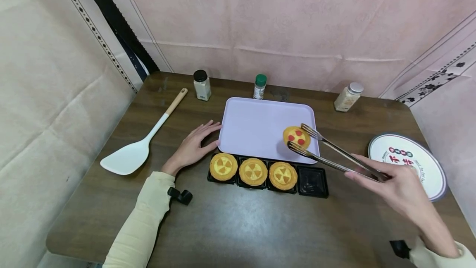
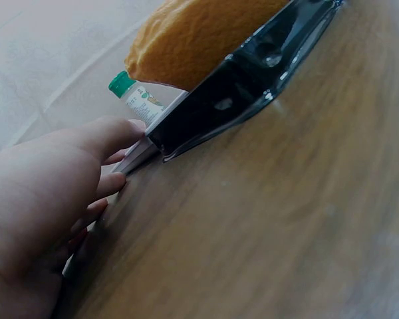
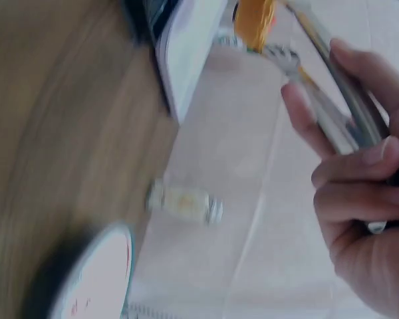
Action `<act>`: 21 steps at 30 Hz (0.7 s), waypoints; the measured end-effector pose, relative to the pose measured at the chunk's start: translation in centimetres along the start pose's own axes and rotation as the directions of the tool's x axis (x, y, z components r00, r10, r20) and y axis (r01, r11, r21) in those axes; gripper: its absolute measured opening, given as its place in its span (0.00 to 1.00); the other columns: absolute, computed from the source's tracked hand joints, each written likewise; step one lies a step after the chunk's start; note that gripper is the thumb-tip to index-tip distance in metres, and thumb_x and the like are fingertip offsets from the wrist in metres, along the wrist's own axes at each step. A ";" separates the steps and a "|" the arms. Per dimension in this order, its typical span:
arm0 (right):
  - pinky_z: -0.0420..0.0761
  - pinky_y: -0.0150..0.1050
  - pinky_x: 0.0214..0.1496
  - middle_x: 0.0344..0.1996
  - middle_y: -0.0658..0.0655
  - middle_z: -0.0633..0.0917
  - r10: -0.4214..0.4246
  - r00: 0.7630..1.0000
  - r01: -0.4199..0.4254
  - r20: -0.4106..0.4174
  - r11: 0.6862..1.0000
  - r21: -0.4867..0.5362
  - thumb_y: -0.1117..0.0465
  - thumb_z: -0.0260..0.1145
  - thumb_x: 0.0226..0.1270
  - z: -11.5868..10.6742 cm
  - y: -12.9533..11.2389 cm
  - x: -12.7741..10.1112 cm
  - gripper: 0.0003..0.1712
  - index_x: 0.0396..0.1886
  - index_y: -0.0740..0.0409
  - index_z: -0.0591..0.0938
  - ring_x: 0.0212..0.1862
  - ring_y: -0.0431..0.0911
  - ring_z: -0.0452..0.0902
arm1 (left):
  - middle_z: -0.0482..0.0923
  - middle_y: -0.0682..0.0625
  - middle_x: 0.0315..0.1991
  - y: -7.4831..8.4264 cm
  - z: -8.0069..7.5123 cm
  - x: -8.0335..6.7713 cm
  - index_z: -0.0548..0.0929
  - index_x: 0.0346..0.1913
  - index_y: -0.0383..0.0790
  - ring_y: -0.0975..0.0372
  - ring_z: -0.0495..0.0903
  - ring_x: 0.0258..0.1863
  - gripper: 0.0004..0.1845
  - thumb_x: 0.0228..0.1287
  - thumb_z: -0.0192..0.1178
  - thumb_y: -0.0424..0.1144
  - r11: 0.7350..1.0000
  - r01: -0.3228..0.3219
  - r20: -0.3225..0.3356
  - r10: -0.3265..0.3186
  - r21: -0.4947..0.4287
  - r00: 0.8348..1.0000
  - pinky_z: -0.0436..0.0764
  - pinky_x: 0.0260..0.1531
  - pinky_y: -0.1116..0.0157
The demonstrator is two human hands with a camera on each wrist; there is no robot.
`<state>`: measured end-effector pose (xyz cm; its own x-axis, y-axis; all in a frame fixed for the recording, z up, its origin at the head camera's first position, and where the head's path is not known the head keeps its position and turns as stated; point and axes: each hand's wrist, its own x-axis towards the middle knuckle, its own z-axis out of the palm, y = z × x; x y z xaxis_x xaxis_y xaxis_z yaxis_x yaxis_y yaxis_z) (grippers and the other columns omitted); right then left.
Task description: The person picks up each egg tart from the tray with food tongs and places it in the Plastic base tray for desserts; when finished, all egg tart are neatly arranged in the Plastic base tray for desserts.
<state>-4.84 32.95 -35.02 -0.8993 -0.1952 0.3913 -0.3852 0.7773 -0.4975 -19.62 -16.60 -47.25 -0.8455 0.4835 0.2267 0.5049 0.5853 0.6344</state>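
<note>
My right hand (image 1: 398, 181) grips metal tongs (image 1: 340, 151). Between the tong tips is a small round tart with red spots (image 1: 296, 137), held above the right part of a pale lilac tray (image 1: 260, 125). On the opposite side, my left hand (image 1: 193, 148) touches the tray's left edge, its fingers extended and the thumb at the near corner. A row of square black plastic cups (image 1: 312, 181) lies along the tray's near edge. Yellow tarts with a wedge pattern (image 1: 253, 172) sit in the three left cups; the rightmost shows its black bottom.
A white spatula (image 1: 128, 156) with a wooden handle lies at the left. Behind the tray stand a black-capped jar (image 1: 202, 86) and a green-capped bottle (image 1: 259, 87). A white-capped jar (image 1: 348, 97) is at the back right, and a round white lid with red print (image 1: 427, 177) is beyond the right hand.
</note>
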 end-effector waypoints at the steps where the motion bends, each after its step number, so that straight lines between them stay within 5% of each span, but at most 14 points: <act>1: 0.64 0.23 0.21 0.23 0.41 0.85 0.019 1.000 -0.019 0.000 1.000 0.004 0.65 0.83 0.42 -0.7 0.1 -0.6 0.29 0.50 0.48 0.88 0.19 0.28 0.61 | 0.62 0.54 0.72 0.1 -0.1 0.1 0.68 0.73 0.51 0.58 0.52 0.74 0.29 0.72 0.57 0.52 1.000 0.000 0.000 0.000 0.000 1.000 0.48 0.72 0.52; 4: 0.66 0.19 0.38 0.25 0.40 0.87 0.067 0.998 -0.067 -0.013 0.998 0.000 0.66 0.84 0.40 -2.5 0.4 -2.5 0.28 0.47 0.48 0.90 0.32 0.30 0.70 | 0.63 0.52 0.72 0.2 -0.3 0.2 0.68 0.72 0.49 0.56 0.52 0.74 0.29 0.72 0.58 0.51 1.000 0.003 -0.001 -0.003 -0.001 1.000 0.48 0.72 0.51; 7: 0.64 0.17 0.43 0.26 0.39 0.87 0.077 0.997 -0.077 -0.007 0.997 0.000 0.69 0.84 0.37 -3.6 0.8 -4.4 0.29 0.46 0.51 0.90 0.38 0.28 0.72 | 0.63 0.52 0.72 0.3 -0.5 0.2 0.68 0.72 0.49 0.56 0.53 0.74 0.29 0.72 0.58 0.51 1.000 0.008 0.000 -0.008 0.005 1.000 0.49 0.72 0.51; 10: 0.65 0.18 0.32 0.28 0.38 0.87 0.037 0.999 -0.037 0.009 0.999 -0.009 0.70 0.84 0.34 -4.0 1.2 -6.1 0.32 0.47 0.55 0.89 0.27 0.25 0.68 | 0.63 0.52 0.72 0.4 -0.4 0.1 0.68 0.72 0.49 0.56 0.53 0.74 0.29 0.72 0.58 0.50 1.000 0.010 0.008 -0.010 0.005 1.000 0.49 0.72 0.52; 14: 0.58 0.21 0.19 0.28 0.37 0.87 0.028 0.999 -0.027 0.027 1.000 -0.015 0.69 0.84 0.33 -3.9 1.6 -7.7 0.34 0.49 0.55 0.88 0.16 0.26 0.52 | 0.63 0.52 0.72 0.4 -0.2 0.1 0.68 0.72 0.49 0.56 0.53 0.74 0.29 0.72 0.58 0.50 1.000 0.003 0.006 -0.003 0.002 1.000 0.49 0.72 0.52; 21: 0.57 0.19 0.17 0.23 0.35 0.79 -0.038 0.999 0.038 0.038 0.999 0.002 0.70 0.84 0.33 -2.8 2.3 -8.7 0.35 0.50 0.56 0.88 0.15 0.24 0.50 | 0.63 0.52 0.72 0.0 0.0 0.1 0.69 0.72 0.48 0.55 0.53 0.74 0.29 0.71 0.58 0.50 1.000 -0.013 -0.002 0.013 0.003 1.000 0.49 0.72 0.52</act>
<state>2.70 38.16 -37.42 -0.8914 -0.2470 0.3799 -0.4192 0.7681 -0.4841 -19.70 -16.48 -47.22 -0.8390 0.4900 0.2365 0.5166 0.5808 0.6291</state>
